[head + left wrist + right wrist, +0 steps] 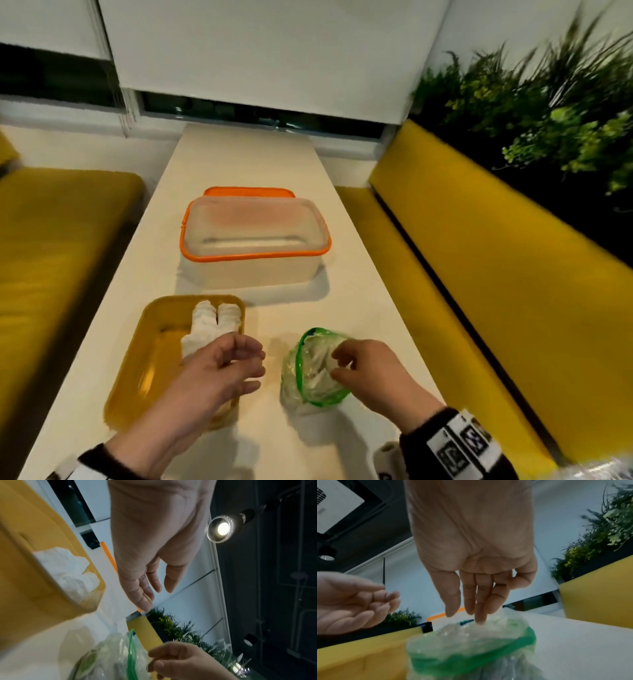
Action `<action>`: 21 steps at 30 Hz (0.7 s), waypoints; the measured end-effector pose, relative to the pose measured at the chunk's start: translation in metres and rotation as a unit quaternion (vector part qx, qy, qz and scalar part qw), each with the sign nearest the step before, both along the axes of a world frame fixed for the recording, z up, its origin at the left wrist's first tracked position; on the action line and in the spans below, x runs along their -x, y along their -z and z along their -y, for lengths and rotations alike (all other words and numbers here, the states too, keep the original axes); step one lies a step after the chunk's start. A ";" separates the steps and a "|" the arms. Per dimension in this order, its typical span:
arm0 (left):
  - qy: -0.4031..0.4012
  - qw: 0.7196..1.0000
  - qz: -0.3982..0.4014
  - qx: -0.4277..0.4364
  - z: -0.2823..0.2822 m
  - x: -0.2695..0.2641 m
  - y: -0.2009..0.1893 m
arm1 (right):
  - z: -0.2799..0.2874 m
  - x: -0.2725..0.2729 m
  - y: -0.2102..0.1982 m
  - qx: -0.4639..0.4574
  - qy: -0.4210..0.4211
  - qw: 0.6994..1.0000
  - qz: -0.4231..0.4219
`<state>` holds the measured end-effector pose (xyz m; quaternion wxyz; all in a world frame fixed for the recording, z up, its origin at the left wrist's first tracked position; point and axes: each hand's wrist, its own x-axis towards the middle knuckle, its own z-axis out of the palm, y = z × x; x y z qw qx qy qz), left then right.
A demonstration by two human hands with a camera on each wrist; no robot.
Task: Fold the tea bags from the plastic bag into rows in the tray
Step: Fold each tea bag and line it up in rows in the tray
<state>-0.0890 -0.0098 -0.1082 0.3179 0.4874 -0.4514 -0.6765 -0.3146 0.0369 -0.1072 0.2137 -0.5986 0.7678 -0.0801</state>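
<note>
A yellow tray [150, 370] lies at the near left of the white table, with white folded tea bags [209, 325] laid in rows at its far right corner; the tea bags [68, 572] also show in the left wrist view. My left hand [258, 370] hovers over the tray's right edge with loose fingers and nothing in it. To its right stands a clear plastic bag [308, 377] with a green zip rim, its mouth wide. My right hand [337, 365] is at that mouth, and its fingertips [479, 620] reach down onto the plastic inside. The bag's contents are blurred.
A clear container with an orange rim [255, 255] stands further back on the table, an orange lid [248, 191] behind it. Yellow benches [496, 291] flank the table on both sides. Green plants [548, 102] stand behind the right bench.
</note>
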 end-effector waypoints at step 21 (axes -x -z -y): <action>0.119 0.990 0.065 0.045 0.017 0.047 0.029 | 0.015 0.003 0.039 0.043 -0.079 0.995 -0.040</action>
